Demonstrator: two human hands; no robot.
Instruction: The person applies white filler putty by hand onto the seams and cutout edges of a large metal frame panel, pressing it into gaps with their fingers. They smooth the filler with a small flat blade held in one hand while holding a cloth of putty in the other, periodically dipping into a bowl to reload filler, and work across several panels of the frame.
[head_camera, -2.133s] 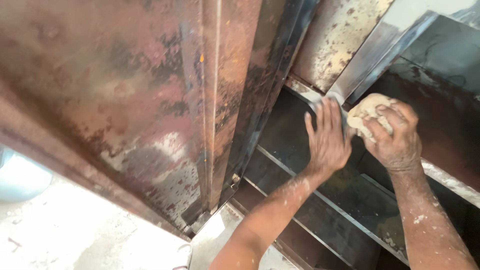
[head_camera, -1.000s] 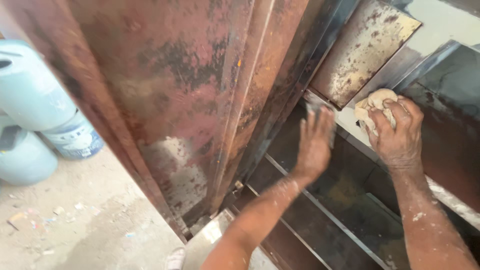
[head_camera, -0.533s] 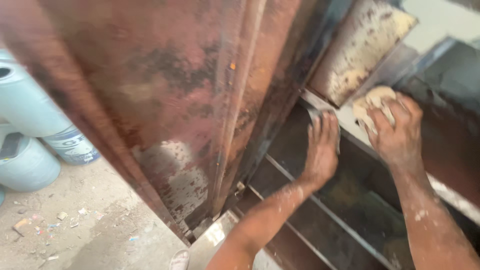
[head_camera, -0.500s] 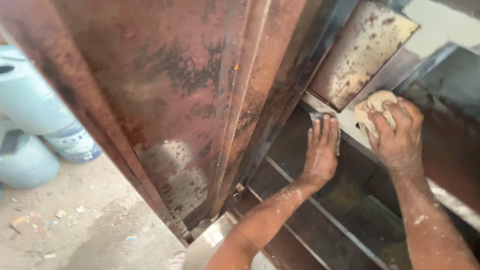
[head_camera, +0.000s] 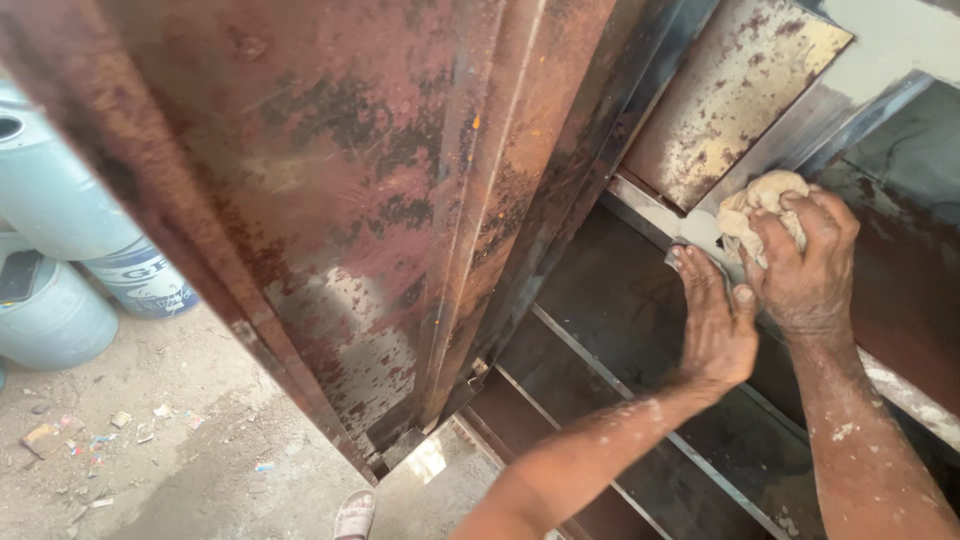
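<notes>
Rag (head_camera: 762, 205), pale and bunched, sits on the grey metal ledge (head_camera: 690, 228), squeezed tight in the right hand (head_camera: 805, 272); left hand (head_camera: 715, 325) lies flat with fingers spread, just beside and below it; ledge runs slantwise past the rusty door panel (head_camera: 350, 200).

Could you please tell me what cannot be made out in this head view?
- Metal under the cloth: covered by the cloth and right hand.
- Left hand palm: pressed face down on the frame.
- Light blue drums: cut off by the left edge.
</notes>
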